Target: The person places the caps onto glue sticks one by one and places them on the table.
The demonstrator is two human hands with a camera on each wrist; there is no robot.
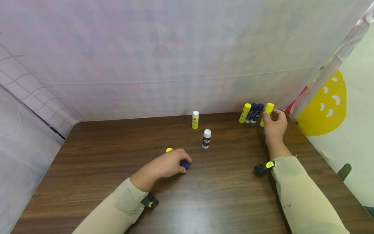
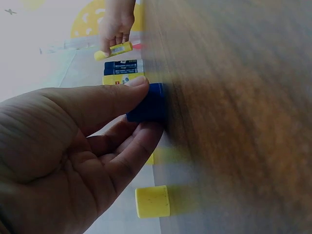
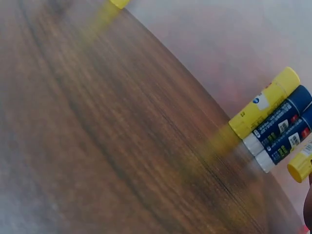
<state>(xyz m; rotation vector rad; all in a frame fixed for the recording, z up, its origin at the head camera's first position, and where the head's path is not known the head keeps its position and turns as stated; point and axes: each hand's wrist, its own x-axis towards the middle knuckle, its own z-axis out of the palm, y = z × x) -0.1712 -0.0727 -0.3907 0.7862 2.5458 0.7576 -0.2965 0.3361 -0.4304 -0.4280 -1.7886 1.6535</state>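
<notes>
Head: right hand [image 1: 275, 127] fingers pinch a yellow cylindrical plastic glue stick [image 1: 269, 108], just right of two navy glue sticks [image 1: 251, 113]; looks mid-placement. Left wrist: left hand [image 2: 78, 146] fingers pinch a blue round plastic cap [image 2: 152, 103] by the bench [image 2: 239, 122]. Right wrist: yellow stick seems raised; next calls for lowering upright.

A wood-grained counter [image 3: 97, 146] is met on the far side by a pale backdrop [image 3: 195, 39]. At the right, a yellow stick [image 3: 263, 105] and two blue sticks [image 3: 277, 122] with white ends are stood upright, side by side. Just right of them, a second yellow stick [image 3: 301, 163] is touched by the barely seen right grip [image 3: 308, 207]. Well leftward, a yellow object [image 3: 119, 3] is partly shown.
</notes>
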